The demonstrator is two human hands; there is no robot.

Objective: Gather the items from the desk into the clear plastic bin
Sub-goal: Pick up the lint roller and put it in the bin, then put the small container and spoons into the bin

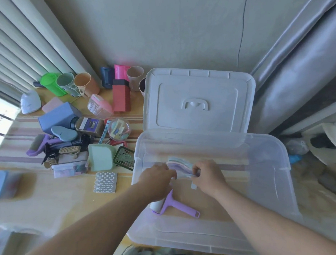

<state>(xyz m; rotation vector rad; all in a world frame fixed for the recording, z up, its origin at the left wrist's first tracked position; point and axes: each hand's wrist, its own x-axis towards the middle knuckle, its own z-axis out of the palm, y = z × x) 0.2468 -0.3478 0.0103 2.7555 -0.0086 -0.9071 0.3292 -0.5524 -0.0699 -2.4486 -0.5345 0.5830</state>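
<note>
Purple lint roller (173, 205) flat on floor of clear plastic bin (279, 180), near front wall; beyond it, left hand (157, 178) and right hand (207, 175) both inside bin, fingers curled, pinching opposite ends of pastel stack (180, 164), exact nature unclear; white sticker sheet (105, 182) on desk (51, 198) left of bin; pile of mixed items further left, green scoop (100, 157) and dark jar (89, 126) among them; bin lid (198, 99) propped behind bin; cups (84, 83) at back wall.
</note>
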